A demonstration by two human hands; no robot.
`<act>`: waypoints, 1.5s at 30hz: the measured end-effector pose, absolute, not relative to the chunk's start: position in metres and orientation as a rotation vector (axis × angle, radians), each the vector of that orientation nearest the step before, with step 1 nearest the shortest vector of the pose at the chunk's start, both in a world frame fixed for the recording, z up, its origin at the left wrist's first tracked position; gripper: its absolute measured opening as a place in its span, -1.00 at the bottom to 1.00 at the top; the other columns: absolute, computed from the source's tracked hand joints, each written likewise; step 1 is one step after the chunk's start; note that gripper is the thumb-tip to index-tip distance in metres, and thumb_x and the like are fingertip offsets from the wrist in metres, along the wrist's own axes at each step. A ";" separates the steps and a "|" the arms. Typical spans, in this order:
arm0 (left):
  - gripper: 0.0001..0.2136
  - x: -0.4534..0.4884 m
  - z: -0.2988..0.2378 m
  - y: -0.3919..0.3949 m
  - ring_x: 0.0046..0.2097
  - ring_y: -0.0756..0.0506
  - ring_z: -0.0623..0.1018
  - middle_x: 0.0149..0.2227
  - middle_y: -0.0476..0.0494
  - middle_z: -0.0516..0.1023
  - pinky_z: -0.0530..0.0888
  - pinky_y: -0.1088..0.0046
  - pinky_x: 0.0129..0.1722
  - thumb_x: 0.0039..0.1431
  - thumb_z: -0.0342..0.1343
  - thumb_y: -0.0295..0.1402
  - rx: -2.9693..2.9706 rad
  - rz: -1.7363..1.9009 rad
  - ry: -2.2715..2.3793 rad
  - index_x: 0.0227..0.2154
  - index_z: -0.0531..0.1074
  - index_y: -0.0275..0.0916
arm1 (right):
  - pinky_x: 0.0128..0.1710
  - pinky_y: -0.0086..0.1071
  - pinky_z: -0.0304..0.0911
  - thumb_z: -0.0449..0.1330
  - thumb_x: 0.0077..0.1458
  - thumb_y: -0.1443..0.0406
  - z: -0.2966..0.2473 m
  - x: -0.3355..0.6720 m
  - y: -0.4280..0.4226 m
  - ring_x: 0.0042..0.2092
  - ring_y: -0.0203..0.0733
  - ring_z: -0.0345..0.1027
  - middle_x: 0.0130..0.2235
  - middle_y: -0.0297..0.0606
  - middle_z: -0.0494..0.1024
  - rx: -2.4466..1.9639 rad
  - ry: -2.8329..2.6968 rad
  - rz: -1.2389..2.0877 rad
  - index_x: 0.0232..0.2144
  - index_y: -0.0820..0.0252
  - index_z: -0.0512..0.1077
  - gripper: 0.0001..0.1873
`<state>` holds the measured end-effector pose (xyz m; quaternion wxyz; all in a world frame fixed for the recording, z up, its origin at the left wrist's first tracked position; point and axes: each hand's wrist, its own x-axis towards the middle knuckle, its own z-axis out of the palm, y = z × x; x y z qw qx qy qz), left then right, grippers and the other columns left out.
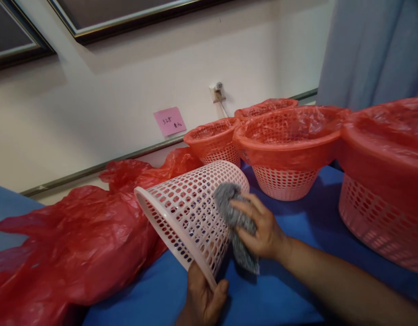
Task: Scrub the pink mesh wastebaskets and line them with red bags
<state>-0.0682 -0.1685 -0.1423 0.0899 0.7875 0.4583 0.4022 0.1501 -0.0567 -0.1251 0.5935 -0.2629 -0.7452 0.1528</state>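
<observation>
Pale wall (134, 90), dark frames (137, 22), bluish curtain (375, 54)

a framed picture (8, 29) fills the upper left corner, and a longer dark frame (127, 22) hangs next to it. lower on the pale wall (123, 86) are a pink note (170, 121) (with dark handwriting, partly too small to read) and a wall socket (216, 93). a thin rail (93, 168) runs along behind the blue-covered surface (144, 294). a blue-grey curtain (375, 50) hangs at the far right. four lattice baskets (285, 183) in red plastic liners (290, 153) stand close together near it, and loose red plastic (86, 244) lies crumpled at the left.
</observation>
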 end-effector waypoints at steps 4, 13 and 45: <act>-0.45 -0.071 -0.148 -0.166 0.23 -0.44 0.46 0.22 -0.36 0.45 0.49 -0.11 0.13 0.31 0.04 -0.16 2.427 1.181 1.420 0.33 0.23 -0.15 | 0.21 0.13 0.26 0.18 0.07 0.27 -0.132 0.163 -0.016 0.14 0.11 0.38 0.07 -0.05 0.48 -1.090 -1.467 0.579 0.13 0.14 0.41 -0.47; -0.44 -0.063 -0.142 -0.164 0.16 -0.35 0.54 0.19 -0.33 0.49 0.51 0.05 0.13 0.30 0.07 -0.14 2.447 1.161 1.353 0.32 0.22 -0.15 | 0.04 -0.11 0.42 0.18 0.03 0.31 -0.114 0.157 -0.068 0.11 0.01 0.37 0.22 -0.06 0.26 -0.258 -1.905 0.254 0.21 0.10 0.32 -0.36; -0.48 -0.075 -0.136 -0.159 0.28 -0.38 0.41 0.27 -0.30 0.42 0.38 -0.06 0.26 0.34 0.03 -0.20 2.301 1.033 1.462 0.33 0.25 -0.14 | 0.23 0.07 0.25 0.19 0.03 0.31 -0.131 0.162 -0.015 0.14 0.04 0.38 0.07 -0.10 0.49 -1.066 -1.402 0.565 0.11 0.10 0.44 -0.46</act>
